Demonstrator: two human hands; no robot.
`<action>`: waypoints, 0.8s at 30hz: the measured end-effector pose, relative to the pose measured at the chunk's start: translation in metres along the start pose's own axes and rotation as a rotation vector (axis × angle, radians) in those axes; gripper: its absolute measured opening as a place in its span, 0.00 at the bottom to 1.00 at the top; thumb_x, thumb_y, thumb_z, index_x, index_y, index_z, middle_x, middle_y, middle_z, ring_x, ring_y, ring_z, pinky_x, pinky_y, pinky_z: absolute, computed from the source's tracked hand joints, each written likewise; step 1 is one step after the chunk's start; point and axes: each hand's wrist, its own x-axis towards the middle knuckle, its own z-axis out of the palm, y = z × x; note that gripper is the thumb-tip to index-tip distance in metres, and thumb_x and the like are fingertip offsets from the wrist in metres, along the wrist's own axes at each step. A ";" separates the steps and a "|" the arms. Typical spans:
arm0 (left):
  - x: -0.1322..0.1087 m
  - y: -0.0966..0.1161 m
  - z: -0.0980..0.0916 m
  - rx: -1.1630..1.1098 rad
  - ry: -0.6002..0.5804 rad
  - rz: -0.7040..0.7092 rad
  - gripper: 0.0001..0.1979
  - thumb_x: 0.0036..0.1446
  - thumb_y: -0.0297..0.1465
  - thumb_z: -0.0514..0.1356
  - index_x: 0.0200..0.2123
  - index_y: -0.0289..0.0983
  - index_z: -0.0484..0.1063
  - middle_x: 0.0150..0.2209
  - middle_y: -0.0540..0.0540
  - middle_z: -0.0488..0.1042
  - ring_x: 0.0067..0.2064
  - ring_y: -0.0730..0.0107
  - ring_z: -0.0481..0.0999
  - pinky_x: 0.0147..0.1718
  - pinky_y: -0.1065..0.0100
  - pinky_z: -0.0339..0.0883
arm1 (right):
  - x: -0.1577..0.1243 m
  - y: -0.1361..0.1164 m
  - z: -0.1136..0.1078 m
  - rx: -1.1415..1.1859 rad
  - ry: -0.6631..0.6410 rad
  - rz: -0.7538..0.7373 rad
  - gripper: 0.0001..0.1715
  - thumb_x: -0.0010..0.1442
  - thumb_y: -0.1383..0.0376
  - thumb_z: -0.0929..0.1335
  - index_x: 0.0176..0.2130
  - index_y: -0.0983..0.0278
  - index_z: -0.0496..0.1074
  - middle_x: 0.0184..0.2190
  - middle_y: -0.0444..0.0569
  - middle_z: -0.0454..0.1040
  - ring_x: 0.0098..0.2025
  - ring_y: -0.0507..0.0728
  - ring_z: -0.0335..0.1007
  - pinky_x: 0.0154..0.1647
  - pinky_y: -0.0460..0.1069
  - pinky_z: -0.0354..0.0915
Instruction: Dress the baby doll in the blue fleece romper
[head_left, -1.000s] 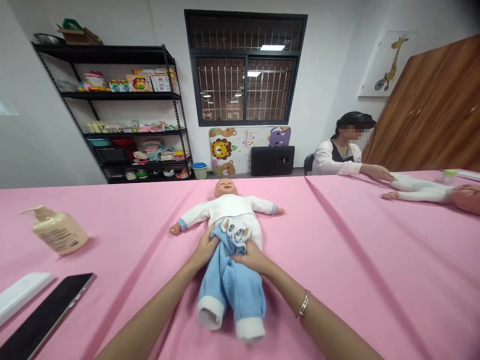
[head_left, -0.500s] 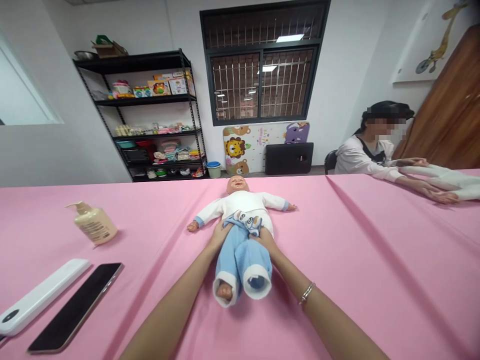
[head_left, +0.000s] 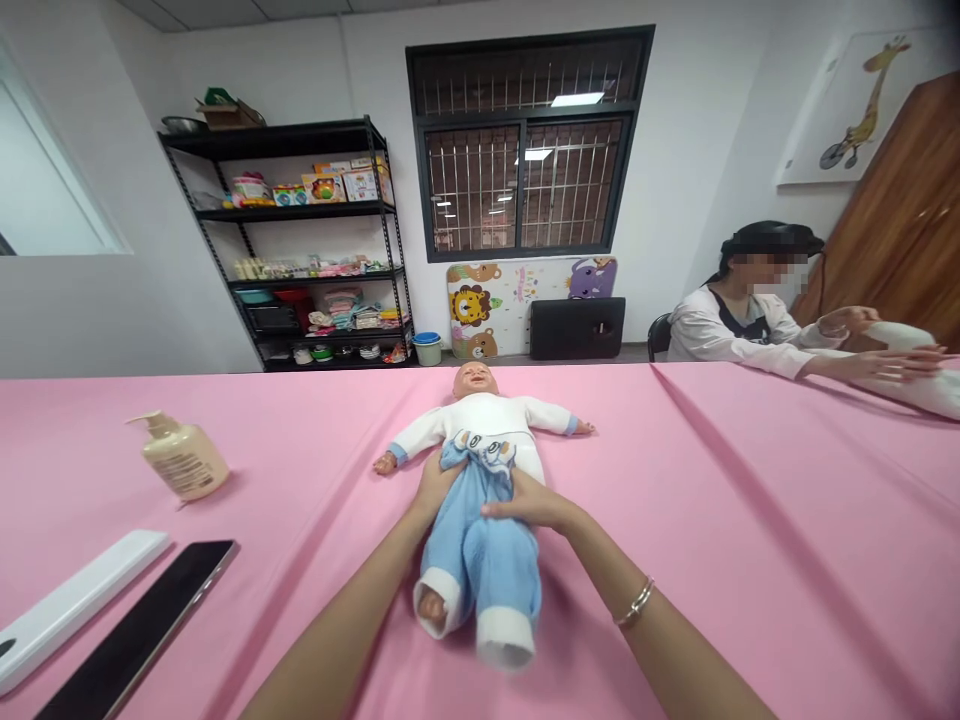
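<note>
A pink-covered surface (head_left: 720,560) carries everything. Beyond its far edge, toward the right corner, sits a co-worker (head_left: 712,325). A baby doll (head_left: 484,410) lies on its back, head by the far edge, feet toward the near edge. Blue trousers (head_left: 502,575) with white cuffs cover its legs. The hands are apart, left hand (head_left: 436,486) and right hand (head_left: 531,499) each clamped on one side of the trousers near the waistband. Toward the near left corner lie a phone (head_left: 146,625) and, farther back, a pump bottle (head_left: 186,462).
</note>
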 end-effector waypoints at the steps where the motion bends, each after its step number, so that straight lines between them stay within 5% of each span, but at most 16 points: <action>1: 0.002 -0.003 -0.002 0.009 0.013 0.010 0.23 0.47 0.41 0.63 0.41 0.29 0.71 0.43 0.37 0.72 0.47 0.53 0.70 0.48 0.56 0.64 | -0.001 -0.003 0.000 -0.052 -0.066 0.001 0.49 0.42 0.59 0.74 0.58 0.67 0.55 0.57 0.53 0.57 0.57 0.61 0.54 0.59 0.54 0.54; 4: 0.007 -0.008 -0.007 0.034 0.046 0.011 0.22 0.45 0.41 0.62 0.40 0.29 0.71 0.44 0.38 0.72 0.47 0.54 0.70 0.48 0.57 0.63 | 0.000 -0.005 0.001 -0.187 -0.087 0.014 0.46 0.40 0.66 0.74 0.56 0.69 0.57 0.56 0.54 0.57 0.56 0.61 0.55 0.58 0.52 0.55; 10: 0.012 -0.006 -0.010 0.086 0.111 -0.067 0.18 0.44 0.41 0.61 0.34 0.33 0.72 0.43 0.40 0.73 0.48 0.53 0.69 0.51 0.56 0.61 | 0.012 0.009 0.018 -0.633 0.379 0.202 0.18 0.45 0.75 0.65 0.40 0.70 0.67 0.38 0.52 0.70 0.41 0.59 0.65 0.40 0.49 0.60; 17: -0.002 -0.003 -0.006 -0.092 -0.045 -0.310 0.23 0.50 0.41 0.61 0.45 0.33 0.69 0.47 0.39 0.71 0.48 0.53 0.70 0.50 0.55 0.62 | 0.018 0.023 0.021 -0.788 0.687 0.142 0.12 0.52 0.75 0.59 0.37 0.68 0.64 0.37 0.53 0.68 0.37 0.55 0.64 0.35 0.46 0.57; 24: 0.004 -0.004 -0.018 0.183 0.088 -0.007 0.19 0.46 0.39 0.62 0.38 0.32 0.69 0.41 0.41 0.72 0.46 0.56 0.70 0.51 0.54 0.60 | 0.017 0.025 0.013 -0.635 0.600 0.126 0.18 0.50 0.72 0.63 0.43 0.68 0.66 0.37 0.52 0.70 0.41 0.59 0.66 0.40 0.49 0.60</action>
